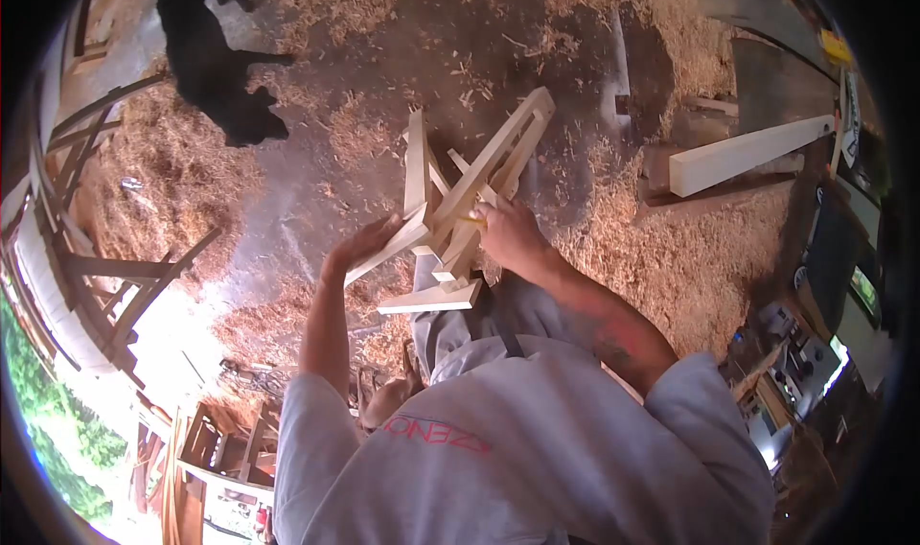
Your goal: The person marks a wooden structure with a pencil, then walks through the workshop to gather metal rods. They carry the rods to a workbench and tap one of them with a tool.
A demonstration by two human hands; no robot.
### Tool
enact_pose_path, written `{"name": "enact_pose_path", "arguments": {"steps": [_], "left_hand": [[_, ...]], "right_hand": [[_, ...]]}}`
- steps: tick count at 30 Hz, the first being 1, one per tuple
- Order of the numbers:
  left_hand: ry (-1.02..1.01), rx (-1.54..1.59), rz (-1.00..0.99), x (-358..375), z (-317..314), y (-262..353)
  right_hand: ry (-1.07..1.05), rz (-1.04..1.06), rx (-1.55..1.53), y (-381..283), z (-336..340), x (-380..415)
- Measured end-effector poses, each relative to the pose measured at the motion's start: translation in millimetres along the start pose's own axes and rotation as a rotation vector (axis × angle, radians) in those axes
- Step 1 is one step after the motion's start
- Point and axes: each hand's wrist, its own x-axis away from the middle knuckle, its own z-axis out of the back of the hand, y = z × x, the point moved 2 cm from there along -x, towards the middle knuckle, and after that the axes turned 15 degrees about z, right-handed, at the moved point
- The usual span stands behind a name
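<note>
A pale wooden frame (484, 176) of joined, crossing pieces stands in front of me, near my legs. My left hand (367, 240) is closed around a slat (402, 243) on the frame's left side, its fingertips partly hidden. Against the middle of the frame, my right hand (513, 236) pinches a thin yellow thing (470, 221) that looks like a pencil; most of it is hidden. A short crosspiece (429, 299) forms the end of the frame closest to my body.
Wood shavings (709, 277) cover much of the floor. A black dog (216, 70) is at the upper left. To the right lies a thick squared beam (747, 157). Curved wooden structures (115, 267) stand at the left, and a brown animal (385, 398) is beside me.
</note>
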Motion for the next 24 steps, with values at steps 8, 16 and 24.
{"name": "enact_pose_path", "arguments": {"steps": [8, 16, 24], "left_hand": [[0.587, 0.146, -0.175, 51.8, -30.4, 35.9], [0.719, -0.142, 0.062, 44.1, -27.5, 89.5], [0.724, -0.152, 0.065, 48.4, -31.1, 122.8]], "right_hand": [[0.239, 0.177, 0.166, 59.1, 7.7, -1.7], [0.026, 0.13, 0.276, 75.7, 9.8, -14.9], [0.134, 0.07, 0.256, 116.1, 34.4, -9.1]]}}
